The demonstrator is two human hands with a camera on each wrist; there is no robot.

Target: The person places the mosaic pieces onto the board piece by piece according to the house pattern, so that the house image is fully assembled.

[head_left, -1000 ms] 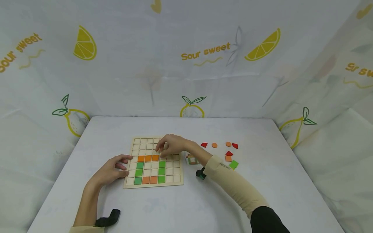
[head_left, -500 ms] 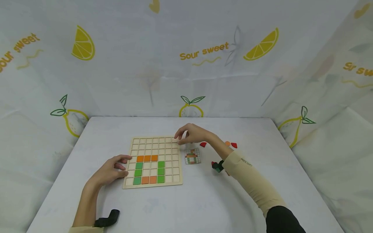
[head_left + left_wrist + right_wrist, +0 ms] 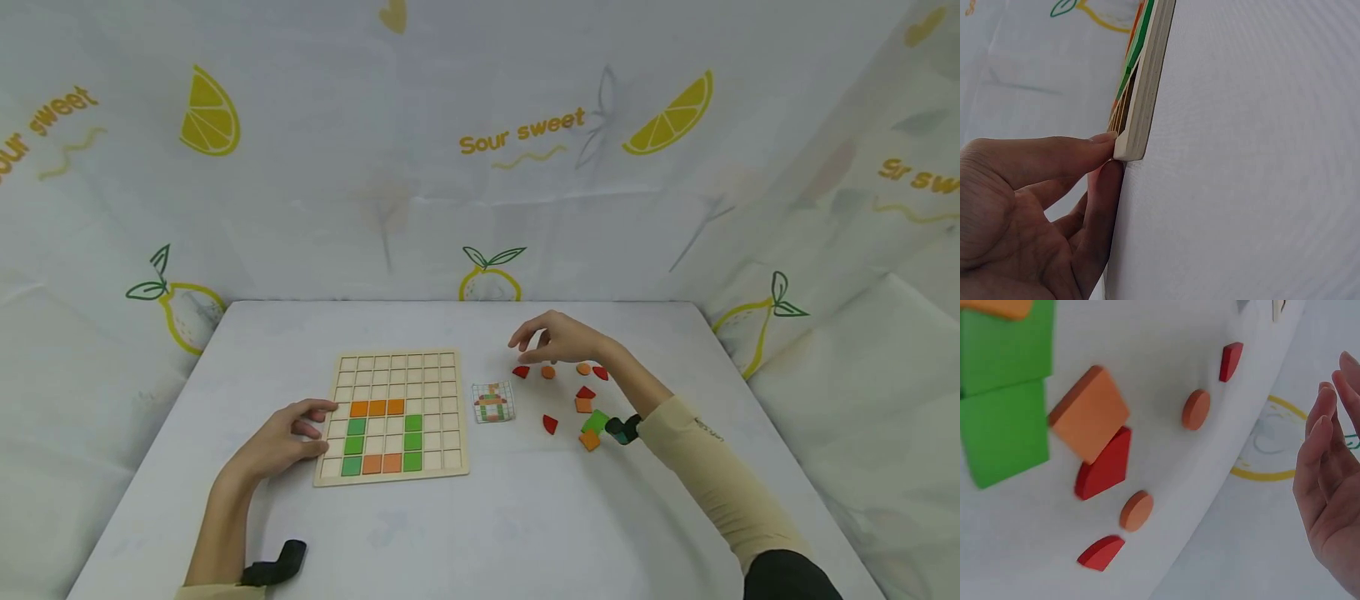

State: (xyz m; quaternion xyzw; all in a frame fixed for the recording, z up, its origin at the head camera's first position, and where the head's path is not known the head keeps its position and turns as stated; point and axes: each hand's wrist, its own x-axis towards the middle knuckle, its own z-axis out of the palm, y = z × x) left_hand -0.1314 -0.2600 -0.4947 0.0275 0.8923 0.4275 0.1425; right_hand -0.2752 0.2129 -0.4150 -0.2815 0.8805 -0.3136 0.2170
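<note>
A wooden grid board (image 3: 438,477) lies at the left of the table, holding orange and green square tiles (image 3: 412,443). At its left edge, my left hand (image 3: 273,446) rests with the index finger and thumb spread apart, touching the rim. The left wrist view shows fingertips against the edge of the board (image 3: 1141,112). My right hand (image 3: 562,337) hovers above the table, fingers loosely bent, over a red quarter-round piece (image 3: 521,372) and an orange disc (image 3: 548,372). Nothing shows between the fingers of my right hand (image 3: 1335,481) in the right wrist view.
A printed pattern card (image 3: 493,403) lies just right of the board. Further right are loose pieces: green squares (image 3: 596,422), orange squares (image 3: 589,440), another orange disc (image 3: 583,368) and several red quarter-rounds (image 3: 550,424). A patterned cloth hangs behind the table.
My right hand has lifted off the board and moved right, past the card, to above the loose pieces. My left hand has stayed at the board's left edge.
</note>
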